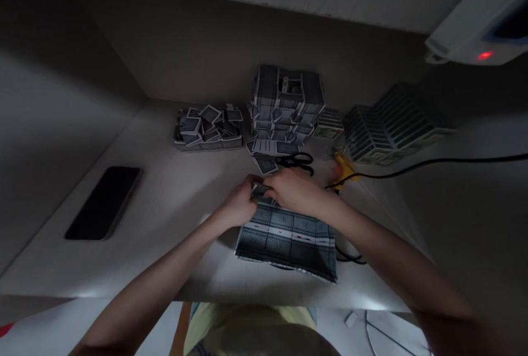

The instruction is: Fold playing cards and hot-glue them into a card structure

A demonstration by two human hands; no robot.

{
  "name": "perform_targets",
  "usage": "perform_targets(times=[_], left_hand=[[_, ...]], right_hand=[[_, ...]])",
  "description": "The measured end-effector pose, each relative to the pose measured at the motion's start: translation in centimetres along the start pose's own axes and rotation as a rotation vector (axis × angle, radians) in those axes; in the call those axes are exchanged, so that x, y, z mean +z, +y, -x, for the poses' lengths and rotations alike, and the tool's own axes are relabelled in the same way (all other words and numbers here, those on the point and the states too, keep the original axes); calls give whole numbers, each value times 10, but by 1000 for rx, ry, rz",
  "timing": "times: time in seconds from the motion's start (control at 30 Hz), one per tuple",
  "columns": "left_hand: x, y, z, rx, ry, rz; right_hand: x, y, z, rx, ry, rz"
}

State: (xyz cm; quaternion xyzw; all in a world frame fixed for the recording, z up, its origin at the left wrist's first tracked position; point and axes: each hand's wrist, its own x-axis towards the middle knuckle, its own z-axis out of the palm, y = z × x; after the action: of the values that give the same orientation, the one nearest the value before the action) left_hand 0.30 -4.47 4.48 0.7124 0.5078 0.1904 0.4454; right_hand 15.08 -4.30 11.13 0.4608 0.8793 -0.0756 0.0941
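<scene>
My left hand (241, 202) and my right hand (295, 188) are close together over the table, fingers bent in around a patterned playing card (260, 192). This card is at the far left edge of a panel made of joined playing cards (289, 237), which lies or leans right below my wrists. My fingers partly cover the card, so how it meets the panel is hidden. Just beyond my right hand are black-handled scissors (303, 159) and a few loose cards (266, 163).
A card-built block (284, 97) stands at the back, with a box of loose cards (208, 127) left of it. To the right are a yellow tool, perhaps a glue gun (345, 169), a black cord (412, 170) and stacked card pieces (396, 122). A phone (104, 202) lies left.
</scene>
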Motion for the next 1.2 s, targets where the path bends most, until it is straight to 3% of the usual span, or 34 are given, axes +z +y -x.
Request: perform_targets(times=[0.57, 0.77, 0.87, 0.97, 1.2], left_hand=[[-1, 5, 1, -7, -50, -83], [2, 1, -1, -12, -88, -41], [6, -5, -3, 39, -38, 15], [9, -8, -4, 80, 32, 116], [18, -14, -4, 33, 95, 189]], right_hand=[[-4, -7, 9, -12, -1, 45], [5, -8, 9, 3, 83, -17], [8, -10, 4, -19, 130, -61], [6, -12, -1, -64, 91, -54], [-7, -17, -8, -102, 30, 7]])
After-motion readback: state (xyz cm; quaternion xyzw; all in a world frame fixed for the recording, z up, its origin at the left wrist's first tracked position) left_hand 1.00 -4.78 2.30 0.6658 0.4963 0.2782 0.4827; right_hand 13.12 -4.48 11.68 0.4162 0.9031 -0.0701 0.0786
